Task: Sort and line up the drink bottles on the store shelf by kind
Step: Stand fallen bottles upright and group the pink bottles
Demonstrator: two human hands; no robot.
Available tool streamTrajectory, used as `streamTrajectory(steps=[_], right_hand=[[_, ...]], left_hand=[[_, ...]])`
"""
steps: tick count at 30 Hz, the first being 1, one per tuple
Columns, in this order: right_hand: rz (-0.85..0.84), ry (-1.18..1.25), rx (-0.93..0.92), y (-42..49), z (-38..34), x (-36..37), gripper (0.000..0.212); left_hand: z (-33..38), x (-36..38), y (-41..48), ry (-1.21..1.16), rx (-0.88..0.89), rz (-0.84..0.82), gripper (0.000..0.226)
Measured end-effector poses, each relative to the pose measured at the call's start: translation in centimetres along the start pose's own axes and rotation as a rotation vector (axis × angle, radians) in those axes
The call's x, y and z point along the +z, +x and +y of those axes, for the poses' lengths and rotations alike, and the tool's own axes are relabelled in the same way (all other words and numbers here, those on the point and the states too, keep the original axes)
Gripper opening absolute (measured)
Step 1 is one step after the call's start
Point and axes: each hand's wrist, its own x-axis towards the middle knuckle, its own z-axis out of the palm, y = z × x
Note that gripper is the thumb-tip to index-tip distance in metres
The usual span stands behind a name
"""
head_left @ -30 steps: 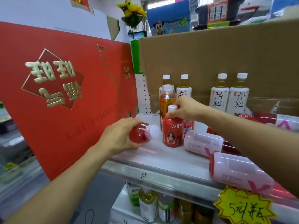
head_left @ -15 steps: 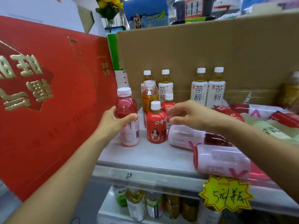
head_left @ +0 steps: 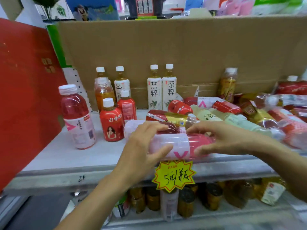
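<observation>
A pink drink bottle (head_left: 181, 144) lies on its side at the front of the grey shelf (head_left: 69, 156). My left hand (head_left: 142, 146) grips its bottom end and my right hand (head_left: 221, 138) holds its cap end. A second pink bottle (head_left: 132, 127) lies just behind it. Another pink bottle (head_left: 76, 117) stands upright at the shelf's left. Beside it stand two small red bottles (head_left: 112, 123) and an amber one (head_left: 103, 93). White-labelled tea bottles (head_left: 154, 88) stand in a row against the cardboard back. A jumbled heap of bottles (head_left: 249, 113) lies to the right.
A red box (head_left: 25, 97) walls off the shelf's left end. A cardboard sheet (head_left: 182, 50) forms the back. A yellow price tag (head_left: 173, 175) hangs from the shelf's front edge. More bottles and jars (head_left: 186, 201) fill the shelf below.
My left hand stood the pink bottle upright at the left and let it go. Both hands then moved right and took hold of the front lying pink bottle. The view shifted right.
</observation>
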Motion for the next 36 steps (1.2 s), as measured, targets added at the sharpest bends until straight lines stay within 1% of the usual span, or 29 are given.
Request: streamTrajectory(steps=[2, 3, 5, 7, 10, 13, 15, 16, 18, 19, 20, 22, 24, 25, 27, 28, 30, 32, 34, 36], right_hand=[[-0.06, -0.111, 0.003, -0.7, 1.1, 0.2, 0.075], [-0.069, -0.117, 0.008, -0.8, 1.5, 0.5, 0.076], [-0.071, -0.017, -0.004, -0.8, 2.1, 1.0, 0.073], [-0.035, 0.049, -0.019, -0.9, 2.1, 0.8, 0.068], [0.034, 0.107, -0.048, -0.8, 1.1, -0.8, 0.059], [0.098, 0.136, -0.117, -0.2, -0.6, -2.1, 0.053], [0.168, 0.169, -0.144, 0.8, -1.8, -2.7, 0.053], [0.213, 0.239, -0.16, 1.2, -2.5, -2.8, 0.05], [0.279, 0.528, -0.189, 2.1, -3.7, -2.8, 0.033], [0.314, 0.62, -0.185, 2.6, -4.0, -2.6, 0.026], [0.356, 0.615, -0.175, 3.2, -4.0, -2.0, 0.026], [0.381, 0.377, -0.135, 4.4, -3.2, -0.3, 0.031], [0.341, 0.132, -0.085, 5.1, -2.1, 2.0, 0.024], [0.307, 0.045, -0.066, 5.4, -1.6, 3.1, 0.024], [0.253, -0.1, -0.054, 5.8, -1.2, 4.8, 0.036], [0.256, -0.169, -0.067, 6.1, -1.3, 5.3, 0.04], [0.285, -0.292, -0.089, 6.5, -1.8, 5.8, 0.041], [0.286, -0.305, -0.079, 6.4, -2.3, 5.5, 0.04], [0.259, -0.238, -0.064, 6.0, -3.0, 4.1, 0.042], [0.283, -0.165, -0.062, 5.8, -4.3, 2.2, 0.044]], left_hand=[[0.5, 1.5, 0.4, 0.006, -0.071, -0.095, 0.057], [0.5, 2.0, 0.6, 0.052, -0.103, -0.121, 0.063], [0.7, 2.5, 0.7, 0.207, -0.106, -0.161, 0.075], [0.9, 2.6, 0.9, 0.324, -0.108, -0.201, 0.083], [0.8, 2.5, 1.2, 0.362, -0.142, -0.196, 0.089], [0.4, 2.0, 1.5, 0.251, -0.253, -0.147, 0.093], [0.1, 1.4, 1.4, 0.117, -0.334, -0.086, 0.088], [0.1, 1.1, 1.3, 0.044, -0.366, -0.041, 0.085], [0.1, 0.5, 0.9, -0.078, -0.435, 0.059, 0.077], [0.2, 0.2, 0.7, -0.126, -0.471, 0.105, 0.074], [0.3, -0.1, 0.5, -0.172, -0.509, 0.148, 0.072], [0.1, -0.6, 0.1, -0.247, -0.574, 0.234, 0.068], [-0.3, -1.1, -0.3, -0.266, -0.625, 0.308, 0.065], [-0.6, -1.4, -0.5, -0.258, -0.646, 0.337, 0.066], [-1.3, -2.1, -1.0, -0.228, -0.657, 0.375, 0.073], [-1.6, -2.4, -1.2, -0.219, -0.656, 0.383, 0.075], [-2.0, -3.2, -1.5, -0.209, -0.657, 0.398, 0.077], [-2.6, -4.0, -2.0, -0.188, -0.66, 0.423, 0.078], [-3.6, -5.0, -2.5, -0.159, -0.671, 0.46, 0.079], [-4.4, -6.0, -2.8, -0.134, -0.695, 0.481, 0.08]])
